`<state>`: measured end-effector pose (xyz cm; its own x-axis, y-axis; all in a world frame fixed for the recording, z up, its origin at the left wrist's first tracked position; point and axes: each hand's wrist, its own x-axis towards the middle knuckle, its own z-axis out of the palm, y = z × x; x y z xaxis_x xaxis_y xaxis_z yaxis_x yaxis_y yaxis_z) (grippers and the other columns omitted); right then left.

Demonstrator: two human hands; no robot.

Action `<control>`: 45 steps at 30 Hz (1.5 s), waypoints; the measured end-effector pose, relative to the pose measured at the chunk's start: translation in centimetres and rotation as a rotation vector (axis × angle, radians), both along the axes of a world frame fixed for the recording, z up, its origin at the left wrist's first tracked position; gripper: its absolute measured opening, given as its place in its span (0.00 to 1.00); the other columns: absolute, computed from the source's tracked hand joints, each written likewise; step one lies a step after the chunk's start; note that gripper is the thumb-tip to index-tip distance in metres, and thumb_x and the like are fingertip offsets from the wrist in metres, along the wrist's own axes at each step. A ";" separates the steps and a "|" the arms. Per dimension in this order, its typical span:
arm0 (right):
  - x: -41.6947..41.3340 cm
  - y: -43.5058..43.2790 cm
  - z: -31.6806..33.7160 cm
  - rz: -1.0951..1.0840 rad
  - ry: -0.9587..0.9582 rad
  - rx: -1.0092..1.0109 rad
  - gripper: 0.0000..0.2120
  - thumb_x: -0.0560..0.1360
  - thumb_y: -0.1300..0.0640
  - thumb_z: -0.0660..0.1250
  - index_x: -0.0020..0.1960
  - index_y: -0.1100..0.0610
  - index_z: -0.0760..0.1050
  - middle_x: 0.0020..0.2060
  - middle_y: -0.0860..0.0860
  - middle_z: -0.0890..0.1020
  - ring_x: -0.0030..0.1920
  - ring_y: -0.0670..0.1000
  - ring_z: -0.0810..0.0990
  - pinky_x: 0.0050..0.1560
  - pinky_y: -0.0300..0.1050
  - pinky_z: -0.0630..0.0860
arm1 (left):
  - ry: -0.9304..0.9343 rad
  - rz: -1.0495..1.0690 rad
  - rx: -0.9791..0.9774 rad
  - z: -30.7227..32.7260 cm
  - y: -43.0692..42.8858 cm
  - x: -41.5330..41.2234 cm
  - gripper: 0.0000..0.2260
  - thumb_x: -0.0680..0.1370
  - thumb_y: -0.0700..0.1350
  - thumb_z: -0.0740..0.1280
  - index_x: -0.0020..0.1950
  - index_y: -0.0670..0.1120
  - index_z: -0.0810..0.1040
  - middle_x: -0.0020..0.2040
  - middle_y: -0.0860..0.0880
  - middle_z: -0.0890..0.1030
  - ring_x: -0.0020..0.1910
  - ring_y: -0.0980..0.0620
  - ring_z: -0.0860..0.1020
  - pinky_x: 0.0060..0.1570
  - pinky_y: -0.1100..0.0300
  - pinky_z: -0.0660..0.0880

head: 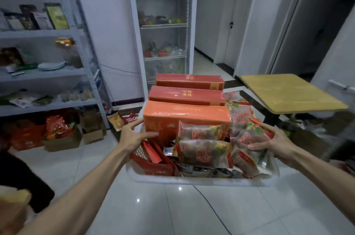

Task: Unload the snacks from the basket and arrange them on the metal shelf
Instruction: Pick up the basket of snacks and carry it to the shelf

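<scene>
A white basket (192, 180) sits in front of me, packed with snacks. Three orange boxes stand in a row in it; the nearest orange box (184, 117) has my left hand (132, 136) around its left end, thumb on the front face and fingers along the side. Clear snack bags (201, 154) with red print fill the right half. My right hand (278, 142) holds one snack bag (247, 138) at the basket's right side, thumb on top. Red packs (153, 165) lie at the near left. The grey metal shelf (48, 73) stands at the left, partly stocked.
A glass-door fridge (163, 23) stands behind the basket. A yellow-topped table (288, 92) is at the right. Cardboard boxes with red packs (61, 138) sit on the floor under the shelf. Glossy white floor tiles lie below the basket.
</scene>
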<state>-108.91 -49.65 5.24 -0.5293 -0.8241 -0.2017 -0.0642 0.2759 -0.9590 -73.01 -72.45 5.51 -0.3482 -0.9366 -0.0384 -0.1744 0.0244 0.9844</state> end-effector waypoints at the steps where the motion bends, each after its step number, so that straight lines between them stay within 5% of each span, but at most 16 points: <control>1: -0.7 -0.7 0.1 -0.028 -0.009 -0.010 0.49 0.50 0.64 0.85 0.69 0.52 0.73 0.56 0.57 0.82 0.55 0.58 0.82 0.51 0.58 0.80 | -0.004 -0.019 -0.014 0.4 -1.4 -1.1 0.41 0.56 0.49 0.83 0.68 0.50 0.76 0.68 0.43 0.75 0.67 0.42 0.72 0.66 0.37 0.69; 6: -4.3 -3.3 0.4 -0.149 -0.032 -0.023 0.56 0.43 0.61 0.86 0.70 0.52 0.72 0.56 0.58 0.83 0.54 0.58 0.83 0.51 0.57 0.81 | -0.022 -0.112 -0.057 1.1 -7.7 -7.1 0.40 0.57 0.47 0.82 0.68 0.48 0.75 0.69 0.43 0.74 0.70 0.44 0.69 0.68 0.39 0.67; 11: -7.8 -5.2 1.0 -0.239 -0.027 -0.027 0.46 0.54 0.70 0.82 0.69 0.53 0.73 0.53 0.57 0.83 0.51 0.56 0.83 0.48 0.52 0.80 | -0.030 -0.186 -0.065 0.7 -12.1 -13.5 0.39 0.57 0.48 0.82 0.67 0.48 0.76 0.69 0.44 0.75 0.70 0.46 0.69 0.69 0.40 0.66; 25: -32.1 -10.8 -1.3 -0.308 -0.021 -0.049 0.47 0.55 0.71 0.82 0.70 0.50 0.70 0.60 0.51 0.76 0.55 0.50 0.75 0.47 0.44 0.76 | -0.058 -0.231 -0.046 -0.7 -19.3 -40.1 0.37 0.57 0.45 0.82 0.66 0.49 0.77 0.67 0.43 0.76 0.66 0.45 0.73 0.63 0.46 0.71; 31: -44.2 -12.4 -0.9 -0.312 0.058 0.026 0.51 0.51 0.62 0.84 0.71 0.51 0.69 0.62 0.52 0.75 0.61 0.54 0.73 0.58 0.49 0.73 | -0.021 -0.287 -0.004 -1.7 -22.0 -52.6 0.38 0.56 0.48 0.82 0.65 0.56 0.77 0.65 0.43 0.78 0.55 0.48 0.79 0.56 0.44 0.78; 36: -53.5 -14.5 -1.0 -0.344 0.023 0.055 0.63 0.33 0.46 0.86 0.68 0.46 0.71 0.58 0.54 0.80 0.58 0.58 0.80 0.59 0.61 0.77 | -0.007 -0.319 -0.010 -2.2 -23.9 -62.4 0.34 0.58 0.45 0.82 0.61 0.60 0.76 0.65 0.45 0.78 0.51 0.55 0.78 0.48 0.56 0.78; 40: -60.8 -17.0 -1.1 -0.345 -0.010 0.045 0.51 0.46 0.58 0.87 0.67 0.50 0.72 0.54 0.56 0.82 0.52 0.58 0.83 0.49 0.56 0.81 | -0.002 -0.305 0.006 -3.7 -26.5 -70.5 0.34 0.56 0.48 0.82 0.61 0.60 0.77 0.66 0.45 0.77 0.60 0.45 0.77 0.59 0.43 0.76; 45: -69.8 -20.0 -1.9 -0.367 -0.024 0.053 0.45 0.52 0.65 0.81 0.66 0.49 0.71 0.53 0.55 0.82 0.52 0.56 0.83 0.45 0.53 0.81 | -0.009 -0.310 0.021 -5.8 -30.3 -79.9 0.38 0.57 0.50 0.82 0.67 0.55 0.76 0.61 0.45 0.80 0.52 0.48 0.81 0.53 0.43 0.79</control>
<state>-178.66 -69.67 3.37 -0.7820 -0.5688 -0.2550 0.0708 0.3254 -0.9429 -152.90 -102.76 -0.26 -0.6170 -0.7846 -0.0614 -0.1708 0.0573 0.9836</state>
